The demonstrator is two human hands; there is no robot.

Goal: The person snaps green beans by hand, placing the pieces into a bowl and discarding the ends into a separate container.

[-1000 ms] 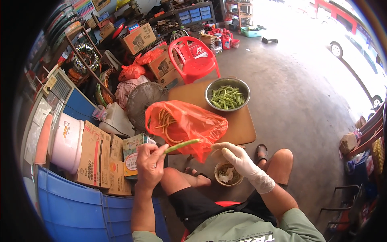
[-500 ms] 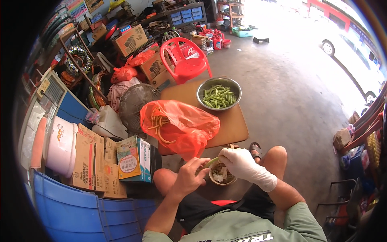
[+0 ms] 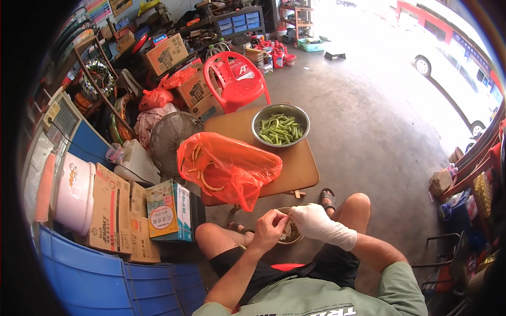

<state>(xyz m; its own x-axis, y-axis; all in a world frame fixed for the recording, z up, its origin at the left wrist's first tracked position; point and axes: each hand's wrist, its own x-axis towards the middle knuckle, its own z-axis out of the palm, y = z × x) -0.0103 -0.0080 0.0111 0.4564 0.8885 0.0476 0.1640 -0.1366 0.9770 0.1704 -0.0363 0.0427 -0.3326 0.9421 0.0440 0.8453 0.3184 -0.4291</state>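
Fingertips (image 3: 284, 214) of your bare L hand (image 3: 268, 227) and gloved R hand (image 3: 315, 221) sit tight together in the head view, just beyond your lap, approx. midway b/w your knees. L fingers are curled, thumb & index pinched; R fingers are bunched likewise. Can't tell if anything's gripped b/w them, as knuckles & glove hide the gap, so no long axis readable there. Scrap tub (image 3: 290, 243) lies below that meeting pt., partly covered by both hands, w/ scraps & a pale wad inside; too close to call either hand nearer. Red plastic bag (image 3: 234, 166) is up & left of your fingertips on the brown table (image 3: 303, 168), its length slanting from upper L to lower R, w/ the lower tip near your L hand, the nearer one, apparently not touching. Long curved pods (image 3: 213, 188) show toward the bag's L end, bending this way and that. Metal basin (image 3: 301, 117) stands straight beyond your fingertips, well apart, R of the bag, at the table's far R part. Cut green pieces (image 3: 281, 128) lie in it, short sticks at mixed angles, many roughly crosswise to you.
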